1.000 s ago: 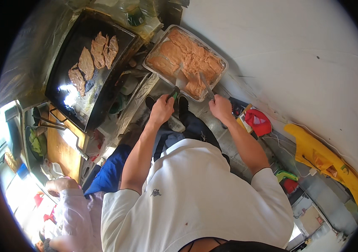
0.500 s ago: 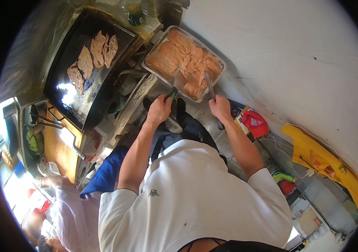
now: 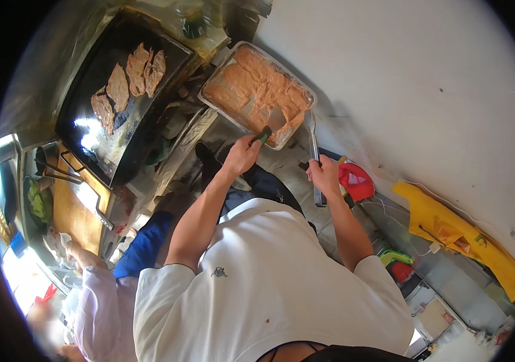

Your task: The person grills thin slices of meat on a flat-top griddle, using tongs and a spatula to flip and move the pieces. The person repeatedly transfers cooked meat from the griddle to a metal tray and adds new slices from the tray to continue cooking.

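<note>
A rectangular tray (image 3: pixel 209 104) of raw, reddish marinated meat (image 3: pixel 257 78) lies ahead of me. My left hand (image 3: pixel 242 157) is closed round the green and black handle of a scraper (image 3: pixel 264 134); its flat blade is in the meat near the tray's near right corner. My right hand (image 3: pixel 325 176) grips a long pair of metal tongs (image 3: pixel 313 140) at mid-length. Their tips are just outside the tray's right edge, with no meat visible in them. To the left, several flat slices of meat (image 3: pixel 118 87) lie on a black griddle (image 3: pixel 79 99).
A wooden board (image 3: pixel 73 205) and a long-handled metal tool stand below the griddle. At the lower left a person in a pale sleeve (image 3: pixel 97 301) works close by. A white wall (image 3: pixel 402 72) rises on the right, with a red item (image 3: pixel 356 181) and yellow cloth (image 3: pixel 456 232) along it.
The tongs have come out of the meat, back toward me and past the tray's right edge. My left hand has shifted slightly right, the scraper's blade going toward the tray's right corner.
</note>
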{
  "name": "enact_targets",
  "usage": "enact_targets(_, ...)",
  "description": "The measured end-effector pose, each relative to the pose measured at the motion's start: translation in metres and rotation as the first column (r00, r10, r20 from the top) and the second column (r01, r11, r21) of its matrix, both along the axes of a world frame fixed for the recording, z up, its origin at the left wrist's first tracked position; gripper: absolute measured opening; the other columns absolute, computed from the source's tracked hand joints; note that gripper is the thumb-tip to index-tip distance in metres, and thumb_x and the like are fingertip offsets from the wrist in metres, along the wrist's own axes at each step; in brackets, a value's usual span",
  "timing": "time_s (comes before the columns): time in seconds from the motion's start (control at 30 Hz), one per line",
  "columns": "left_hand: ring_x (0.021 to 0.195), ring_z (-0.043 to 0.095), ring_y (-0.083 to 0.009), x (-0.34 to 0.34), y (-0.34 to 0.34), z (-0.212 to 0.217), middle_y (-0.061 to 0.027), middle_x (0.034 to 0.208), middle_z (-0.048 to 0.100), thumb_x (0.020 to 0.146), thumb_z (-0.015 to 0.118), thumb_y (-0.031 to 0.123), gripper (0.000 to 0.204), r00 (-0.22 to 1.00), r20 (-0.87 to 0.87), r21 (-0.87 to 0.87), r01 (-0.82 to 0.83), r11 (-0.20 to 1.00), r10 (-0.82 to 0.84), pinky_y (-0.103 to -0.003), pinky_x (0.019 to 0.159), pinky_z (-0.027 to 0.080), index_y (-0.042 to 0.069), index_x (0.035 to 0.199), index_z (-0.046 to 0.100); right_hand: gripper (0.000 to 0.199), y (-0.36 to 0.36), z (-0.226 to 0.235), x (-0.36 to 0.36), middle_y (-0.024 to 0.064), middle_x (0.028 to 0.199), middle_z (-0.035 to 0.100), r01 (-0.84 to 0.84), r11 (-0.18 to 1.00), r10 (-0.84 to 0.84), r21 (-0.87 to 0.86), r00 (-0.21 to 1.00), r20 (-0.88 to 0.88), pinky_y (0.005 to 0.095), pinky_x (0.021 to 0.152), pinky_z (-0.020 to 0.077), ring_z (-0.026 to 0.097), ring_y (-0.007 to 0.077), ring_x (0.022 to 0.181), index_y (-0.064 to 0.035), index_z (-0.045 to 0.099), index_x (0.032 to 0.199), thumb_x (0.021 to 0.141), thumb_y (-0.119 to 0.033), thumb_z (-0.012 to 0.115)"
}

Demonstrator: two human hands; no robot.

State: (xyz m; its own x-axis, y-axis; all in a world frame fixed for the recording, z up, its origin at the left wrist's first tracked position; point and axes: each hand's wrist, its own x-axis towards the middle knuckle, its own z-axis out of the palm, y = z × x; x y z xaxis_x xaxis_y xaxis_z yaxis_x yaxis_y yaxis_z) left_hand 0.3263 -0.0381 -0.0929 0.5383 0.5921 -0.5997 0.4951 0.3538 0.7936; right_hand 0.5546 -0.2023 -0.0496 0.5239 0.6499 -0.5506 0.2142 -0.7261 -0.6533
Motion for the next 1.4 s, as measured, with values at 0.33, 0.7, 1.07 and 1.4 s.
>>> enact_targets(0.33, 0.064, 0.056, -0.0131, -0.062, 0.042, 0.050, -0.0044, 0.074, 0.062, 0.103, 0.053, 0.030, 0.039, 0.911, 0.187, -0.058, -0.362, 0.930, 0.366, -0.031, 0.060, 0.046, -0.002, 0.122, 0.063, 0.019, 0.085, 0.085, -0.036, 0.0054, 0.069, 0.067, -0.237, 0.931, 0.270, 0.276, 0.959, -0.086, 0.0261, 0.050, 0.0473, 0.061, 0.0100, 0.056, -0.0020, 0.064, 0.091, 0.101, -0.018, 0.061)
enact_targets(0.7, 0.104, 0.067, -0.0477, -0.335, 0.118, 0.076, -0.0340, 0.106, 0.069, 0.101, 0.052, 0.033, 0.046, 0.371, -0.362, 0.755, -0.422, 0.502, 0.855, -0.052, 0.091, 0.053, -0.005, 0.124, 0.063, 0.028, 0.304, 0.065, -0.199, 0.0200, 0.069, 0.064, -0.703, 0.589, 0.740, 0.398, 0.668, 0.086, 0.0450, 0.061, 0.0495, 0.066, 0.0378, 0.066, 0.0009, 0.060, 0.086, 0.094, -0.026, 0.062)
enact_targets(1.07, 0.100, 0.069, -0.0429, -0.380, 0.096, 0.107, -0.0272, 0.102, 0.072, 0.099, 0.056, 0.033, 0.045, 0.484, -0.338, 0.660, -0.490, 0.570, 0.807, -0.047, 0.086, 0.053, -0.003, 0.124, 0.065, 0.022, 0.408, 0.046, -0.319, 0.0233, 0.072, 0.067, -0.951, 0.154, 0.663, 0.267, 0.300, 0.686, 0.0529, 0.066, 0.0539, 0.068, 0.0430, 0.070, 0.0000, 0.064, 0.083, 0.087, -0.022, 0.062)
enact_targets(1.4, 0.069, 0.061, -0.0160, -0.395, 0.093, 0.083, -0.0056, 0.076, 0.064, 0.104, 0.055, 0.026, 0.038, 0.523, -0.059, 0.525, -0.708, 0.472, 0.851, -0.031, 0.062, 0.047, -0.004, 0.125, 0.063, 0.025, 0.342, 0.033, -0.315, 0.0249, 0.076, 0.070, -0.992, 0.126, 0.881, -0.006, 0.109, 0.460, 0.0532, 0.069, 0.0557, 0.069, 0.0451, 0.071, 0.0014, 0.066, 0.085, 0.084, -0.024, 0.065)
